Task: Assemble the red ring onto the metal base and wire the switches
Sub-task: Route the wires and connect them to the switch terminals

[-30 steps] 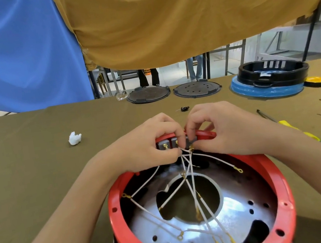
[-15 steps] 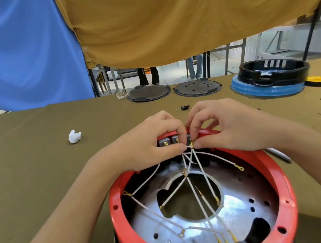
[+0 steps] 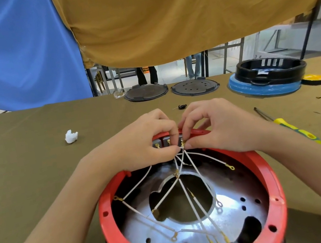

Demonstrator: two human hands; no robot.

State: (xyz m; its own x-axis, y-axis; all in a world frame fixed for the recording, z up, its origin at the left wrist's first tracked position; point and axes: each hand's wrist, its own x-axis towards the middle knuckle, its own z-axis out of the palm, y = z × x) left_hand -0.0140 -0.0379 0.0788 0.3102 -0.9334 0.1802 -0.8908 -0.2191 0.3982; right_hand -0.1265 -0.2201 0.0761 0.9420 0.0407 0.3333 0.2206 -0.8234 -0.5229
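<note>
Hands meet at the far rim of the red ring [image 3: 192,217], which sits around the metal base [image 3: 224,216] on the olive-covered table [image 3: 26,175]: left hand [image 3: 144,143] and right hand [image 3: 220,128] are each pinched shut on the white wires [image 3: 184,181], fingertips almost touching beside the switches [image 3: 167,142] set in the ring's far wall. The wires fan from the pinch down over the base's central hole, their brass terminals hanging loose. A green-and-yellow screwdriver [image 3: 292,127] lies right of the ring, a white paper wad [image 3: 71,136] well to its left.
</note>
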